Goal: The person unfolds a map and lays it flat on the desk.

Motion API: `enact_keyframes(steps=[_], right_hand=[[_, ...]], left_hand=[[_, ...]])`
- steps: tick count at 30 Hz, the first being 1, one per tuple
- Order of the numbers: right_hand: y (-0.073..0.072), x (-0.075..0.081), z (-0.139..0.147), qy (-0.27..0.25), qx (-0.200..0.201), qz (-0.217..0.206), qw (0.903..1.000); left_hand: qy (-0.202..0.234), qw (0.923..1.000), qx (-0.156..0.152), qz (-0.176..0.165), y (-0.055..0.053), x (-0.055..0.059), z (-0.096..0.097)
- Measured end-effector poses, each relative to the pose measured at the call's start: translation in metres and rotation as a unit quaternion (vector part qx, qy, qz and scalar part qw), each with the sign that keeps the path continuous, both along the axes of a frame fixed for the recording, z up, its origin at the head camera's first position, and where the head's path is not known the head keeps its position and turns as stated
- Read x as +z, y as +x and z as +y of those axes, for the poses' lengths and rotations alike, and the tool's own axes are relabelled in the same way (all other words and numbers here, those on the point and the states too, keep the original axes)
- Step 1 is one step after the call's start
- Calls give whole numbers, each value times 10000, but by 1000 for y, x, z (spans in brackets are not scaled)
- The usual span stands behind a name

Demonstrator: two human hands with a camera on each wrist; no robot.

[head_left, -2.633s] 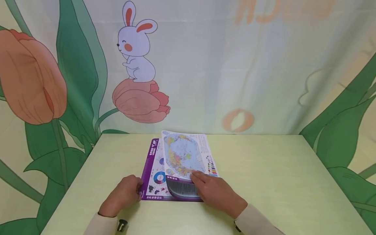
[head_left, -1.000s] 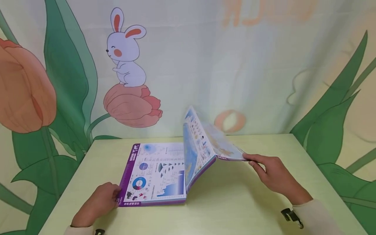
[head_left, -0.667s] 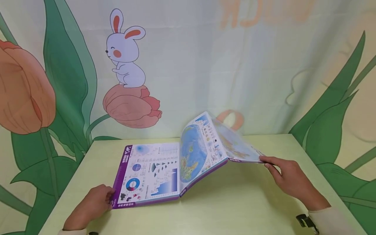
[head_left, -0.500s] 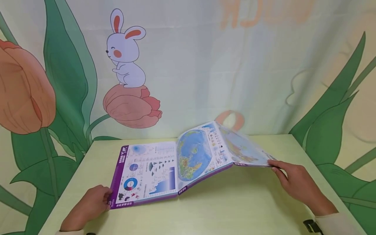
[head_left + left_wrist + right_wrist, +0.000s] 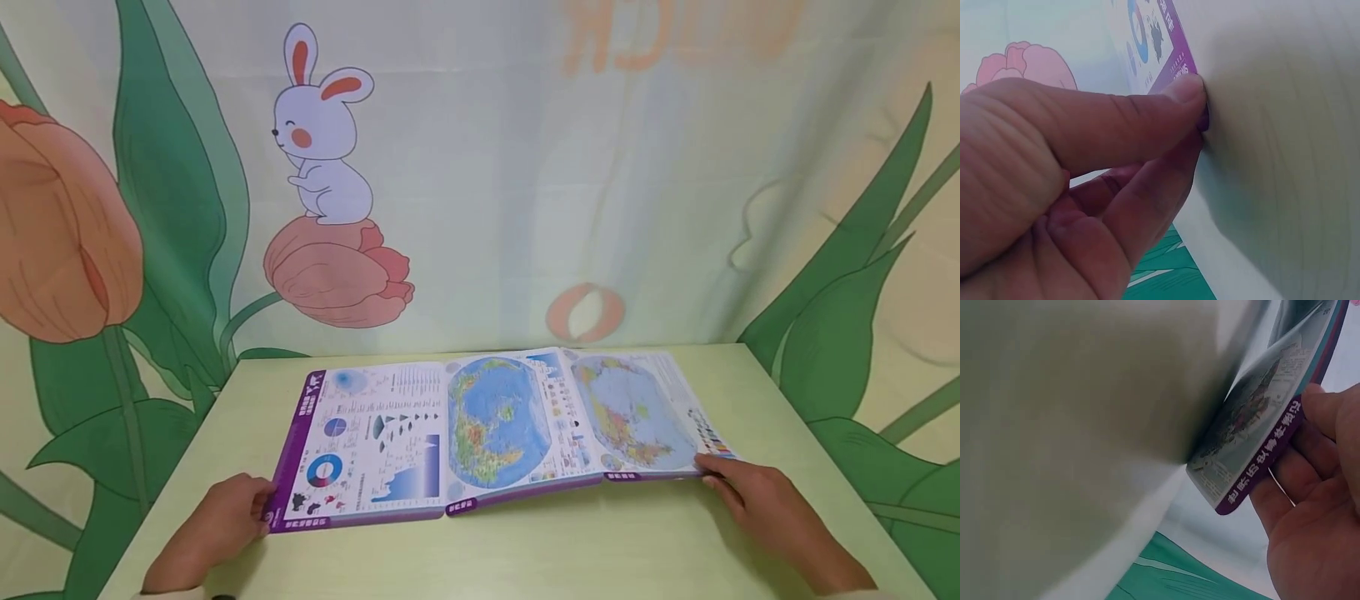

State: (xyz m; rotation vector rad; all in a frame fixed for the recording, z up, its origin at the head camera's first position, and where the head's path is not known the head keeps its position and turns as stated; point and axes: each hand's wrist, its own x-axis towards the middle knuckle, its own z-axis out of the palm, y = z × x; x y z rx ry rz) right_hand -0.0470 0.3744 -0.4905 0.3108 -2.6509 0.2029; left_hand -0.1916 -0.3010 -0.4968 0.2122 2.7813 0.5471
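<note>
A folding world map with purple borders lies spread across the table in three panels. Charts and diagrams cover its left panel; the middle and right panels each bear an oval world map. My left hand pinches the near left corner between thumb and fingers, as the left wrist view shows up close. At the other end, my right hand grips the near edge of the right panel. In the right wrist view, the thumb lies on one side of that panel, fingers on its printed underside. The middle panel's near edge is slightly raised.
The pale yellow-green table extends in front of the map and to both sides. Behind it hangs a curtain printed with a rabbit, tulips and green leaves.
The map has gone from a folded stack to three panels spread out. My right hand drew its panel rightward, then down toward the table; my left hand moved left, keeping its corner.
</note>
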Motion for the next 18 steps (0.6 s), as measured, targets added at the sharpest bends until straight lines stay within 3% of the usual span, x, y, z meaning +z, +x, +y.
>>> enact_keyframes(steps=[5,8,10,14,16,18], right_hand=[[5,1,-3,64,-66,-546,9985],[7,7,-7,-42,-188,-1032,9945],[9,12,-7,-116,-264,-1122,9933],[11,23,-9,-54,-322,-456,9984],[8,28,-12,-83,-351,-66,9993],[4,34,-17,-199,-450,42,9988]], left_hand=[[-54,9998,-83,160,0,-2,-4],[-105,9998,-72,179,0,-4,-6],[-203,9997,-8,133,0,-4,-5],[-449,9987,187,171,3,4,4],[-477,9978,303,357,6,10,13],[-441,9966,380,575,9,16,24]])
